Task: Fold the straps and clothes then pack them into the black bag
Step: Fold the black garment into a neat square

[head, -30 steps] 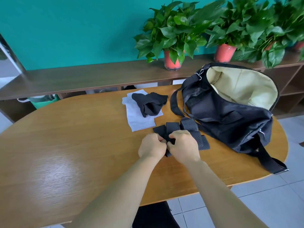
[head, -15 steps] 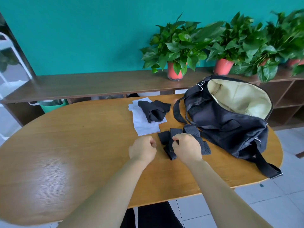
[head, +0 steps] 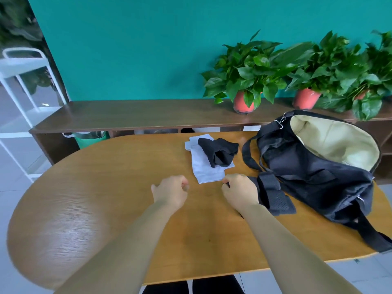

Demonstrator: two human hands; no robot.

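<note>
No packing is observed: straps [head: 275, 196] are gripped by the right hand [head: 239, 192], the left hand [head: 170, 190] is curled empty, clothes [head: 204, 169] lie outside the black bag [head: 307, 172].

Office-like room: oval wooden table [head: 84, 198], plant-lined sideboard [head: 148, 115].

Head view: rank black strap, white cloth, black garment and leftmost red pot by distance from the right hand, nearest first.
1. black strap: gripped by the right hand, trailing to its right.
2. white cloth: just ahead, slightly left.
3. black garment: lying on the white cloth, farther back.
4. leftmost red pot: on the shelf at the wall.
</note>
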